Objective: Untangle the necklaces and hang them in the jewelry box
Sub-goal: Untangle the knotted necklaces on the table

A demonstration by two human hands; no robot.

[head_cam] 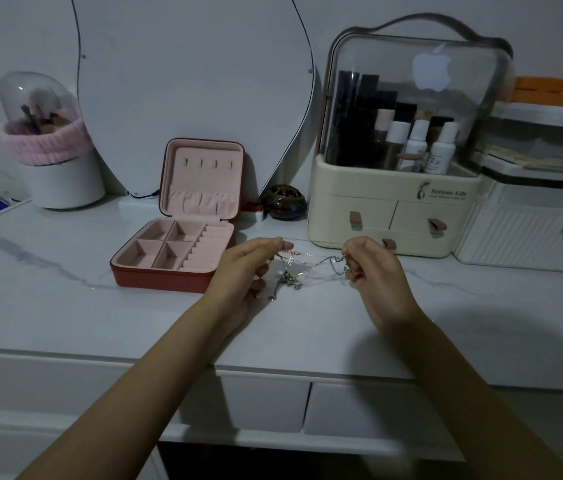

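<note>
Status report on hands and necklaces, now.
Left hand and right hand pinching tangled silver necklaces. Open red jewelry box hooks bare. Nothing in the way.

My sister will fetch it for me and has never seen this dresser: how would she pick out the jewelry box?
On the white marble-look dresser top, look just below the curved mirror, left of the cream cosmetic organizer. The jewelry box stands open there: a small square case, dark red outside, pale pink inside, with hooks in its upright lid, the only red thing on the dresser top.
</note>
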